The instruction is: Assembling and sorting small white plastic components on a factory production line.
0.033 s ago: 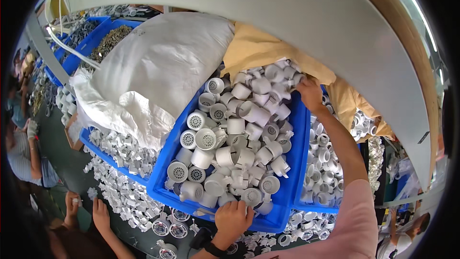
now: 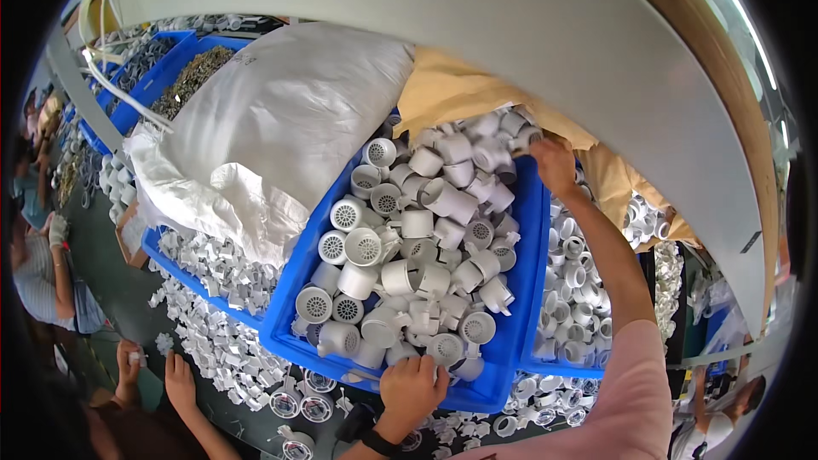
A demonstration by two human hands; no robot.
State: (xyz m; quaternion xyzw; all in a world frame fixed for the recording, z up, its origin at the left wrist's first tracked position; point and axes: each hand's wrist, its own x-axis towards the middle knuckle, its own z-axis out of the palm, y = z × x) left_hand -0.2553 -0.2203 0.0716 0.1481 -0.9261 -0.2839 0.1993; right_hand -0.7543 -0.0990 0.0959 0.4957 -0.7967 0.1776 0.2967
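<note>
A blue bin [image 2: 288,307] heaped with white plastic cup-shaped parts [image 2: 417,223], several with grid bottoms, lies in front of me. My left hand [image 2: 412,393] is closed over its near rim, fingers curled inward by the parts. At the far right corner, my right hand [image 2: 552,160] is closed at the edge of a brown paper bag [image 2: 456,85], its fingertips partly hidden. The bag lies on its side with its mouth toward the bin, and more white parts lie from the mouth into the bin.
A large white sack [image 2: 290,111] stands left of the bin. Another blue bin [image 2: 558,368] of white rings is on the right. Small white pieces [image 2: 226,353] cover the table at left, near a co-worker's hands [image 2: 179,383]. A grey panel [image 2: 477,8] overhangs the far side.
My right hand has shifted slightly right and down at the bag's mouth. The white parts there have moved a little and look blurred. My left hand stays on the rim.
</note>
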